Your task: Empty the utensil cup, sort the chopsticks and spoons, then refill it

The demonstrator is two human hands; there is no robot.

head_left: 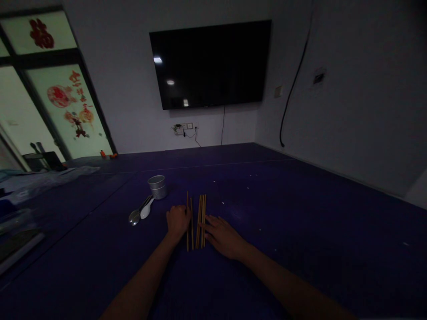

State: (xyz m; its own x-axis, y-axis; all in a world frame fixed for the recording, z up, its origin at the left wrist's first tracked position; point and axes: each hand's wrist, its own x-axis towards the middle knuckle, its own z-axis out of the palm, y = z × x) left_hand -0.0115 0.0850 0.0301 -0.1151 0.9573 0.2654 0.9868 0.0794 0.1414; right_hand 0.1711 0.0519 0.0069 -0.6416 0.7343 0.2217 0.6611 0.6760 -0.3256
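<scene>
Shown on the purple table [300, 213]: thin, straight, wood-like sticks [203, 206] in two sets, side by side and pointing roughly toward the far edge, between left hand [179, 220] and right hand [222, 235]. At the left pair [192, 235], left hand with narrow, curled fingers; cannot tell from this view whether pinching a stick or merely resting against one. Over the right set, right hand with loosely spread fingers, laid upon the sticks without closing round any. Judged by look: light, stiff, hard to bend, perhaps a little smooth and apt to roll; best taken across the middle between thumb and fingertips, or gathered from both sides as a bundle. Just beyond left hand, a metal cup [157, 186], a metal spoon [134, 217] and a white spoon [145, 211], limiting sideways travel that way. Broadest room toward the right edge, along the right wall [360, 133], across a stretch dotted with pale specks [247, 188]; more room ahead toward the far edge, below the screen [213, 66]. Near edge not discernible.
</scene>
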